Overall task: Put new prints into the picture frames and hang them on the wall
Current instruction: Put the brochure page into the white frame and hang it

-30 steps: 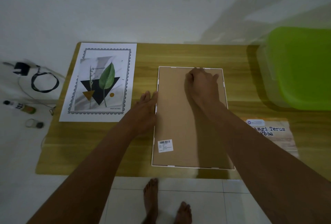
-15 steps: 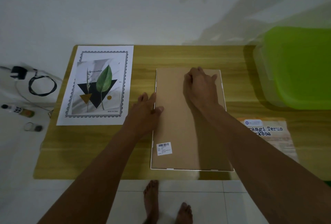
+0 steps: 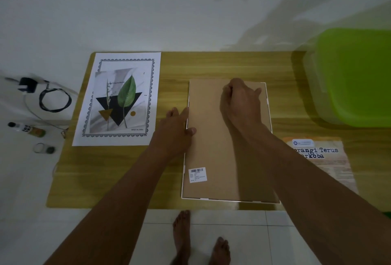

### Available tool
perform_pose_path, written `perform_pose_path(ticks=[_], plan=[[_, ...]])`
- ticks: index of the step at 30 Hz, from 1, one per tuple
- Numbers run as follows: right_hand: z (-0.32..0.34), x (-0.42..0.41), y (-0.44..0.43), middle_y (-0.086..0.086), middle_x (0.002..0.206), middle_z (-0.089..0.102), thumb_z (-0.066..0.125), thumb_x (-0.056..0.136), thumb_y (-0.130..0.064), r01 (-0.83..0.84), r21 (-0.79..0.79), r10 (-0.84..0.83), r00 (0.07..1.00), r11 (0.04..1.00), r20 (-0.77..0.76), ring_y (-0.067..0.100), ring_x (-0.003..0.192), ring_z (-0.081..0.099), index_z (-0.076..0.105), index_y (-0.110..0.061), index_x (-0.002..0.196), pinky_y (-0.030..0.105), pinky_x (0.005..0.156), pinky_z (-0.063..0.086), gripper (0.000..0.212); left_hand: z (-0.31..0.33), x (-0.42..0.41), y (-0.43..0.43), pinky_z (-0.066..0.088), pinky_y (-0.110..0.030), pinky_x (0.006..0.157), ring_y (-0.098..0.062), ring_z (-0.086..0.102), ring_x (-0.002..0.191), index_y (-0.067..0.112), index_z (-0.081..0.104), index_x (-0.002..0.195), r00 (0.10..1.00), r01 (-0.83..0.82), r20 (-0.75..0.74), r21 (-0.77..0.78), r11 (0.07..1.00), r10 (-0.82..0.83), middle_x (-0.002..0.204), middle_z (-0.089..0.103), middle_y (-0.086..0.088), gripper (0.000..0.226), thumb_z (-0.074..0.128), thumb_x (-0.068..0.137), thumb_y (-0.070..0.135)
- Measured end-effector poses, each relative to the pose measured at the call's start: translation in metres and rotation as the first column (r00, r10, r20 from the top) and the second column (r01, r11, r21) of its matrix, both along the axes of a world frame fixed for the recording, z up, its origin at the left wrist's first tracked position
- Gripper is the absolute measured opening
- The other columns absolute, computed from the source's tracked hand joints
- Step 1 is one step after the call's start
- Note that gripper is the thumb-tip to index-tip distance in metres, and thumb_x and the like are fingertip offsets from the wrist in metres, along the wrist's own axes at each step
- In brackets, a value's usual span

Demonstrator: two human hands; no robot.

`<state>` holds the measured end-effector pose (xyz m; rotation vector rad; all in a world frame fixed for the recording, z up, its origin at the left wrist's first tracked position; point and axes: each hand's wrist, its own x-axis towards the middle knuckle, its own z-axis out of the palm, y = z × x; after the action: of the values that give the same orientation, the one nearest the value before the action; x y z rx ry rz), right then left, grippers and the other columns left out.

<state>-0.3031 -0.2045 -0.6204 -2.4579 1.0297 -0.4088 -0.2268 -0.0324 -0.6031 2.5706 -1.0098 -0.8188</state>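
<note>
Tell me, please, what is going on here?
A person is working on a picture frame lying face down on the wooden table. The left hand rests flat against its left edge, thumb on the back. The right hand, fingers curled, sits near the top of the back. The leaf print lies to the left, not yet framed.

Wooden table [image 3: 211,63]: frame [image 3: 211,154], print [image 3: 120,99], poster [image 3: 325,159], tub [image 3: 355,74].

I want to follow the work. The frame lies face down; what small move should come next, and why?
Probably lift the backing board at its far end: the right hand is curled there, the left hand presses its left edge, and the leaf print lies unframed.
</note>
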Motion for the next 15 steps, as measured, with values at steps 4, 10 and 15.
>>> perform_pose_path(ticks=[4, 10, 15], plan=[[-0.002, 0.007, -0.002, 0.011, 0.1, 0.061, 0.04, 0.101, -0.016, 0.005, -0.016, -0.007, 0.991, 1.0, -0.134, 0.037, 0.086, 0.062, 0.053, -0.009, 0.102, 0.067, 0.107, 0.025, 0.016, 0.002, 0.007, 0.006, 0.015, -0.047, 0.118, -0.03, 0.002, 0.15, 0.019, 0.008, 0.157, 0.995, 0.098, -0.02, 0.084, 0.992, -0.097, 0.162, 0.006, -0.018, 0.078, 0.054, 0.094, 0.018], [0.004, 0.007, -0.007, 0.014, 0.105, 0.059, 0.041, 0.1, -0.012, -0.065, -0.013, 0.06, 0.97, 0.998, -0.237, 0.039, 0.097, 0.06, 0.053, -0.009, 0.106, 0.064, 0.106, 0.029, 0.013, 0.016, 0.014, 0.006, 0.013, -0.043, 0.119, -0.025, -0.007, 0.15, 0.019, -0.006, 0.156, 0.977, 0.197, -0.115, 0.18, 0.964, -0.178, 0.163, -0.01, -0.012, 0.101, 0.068, 0.088, 0.014], [0.008, 0.006, -0.009, 0.016, 0.105, 0.061, 0.041, 0.1, -0.011, -0.08, -0.016, 0.074, 0.969, 0.997, -0.237, 0.041, 0.099, 0.059, 0.051, -0.007, 0.106, 0.064, 0.103, 0.033, 0.013, 0.014, 0.015, 0.006, 0.014, -0.043, 0.119, -0.025, -0.009, 0.15, 0.02, -0.009, 0.155, 0.975, 0.206, -0.123, 0.198, 0.958, -0.185, 0.162, -0.013, -0.011, 0.107, 0.072, 0.085, 0.015]])
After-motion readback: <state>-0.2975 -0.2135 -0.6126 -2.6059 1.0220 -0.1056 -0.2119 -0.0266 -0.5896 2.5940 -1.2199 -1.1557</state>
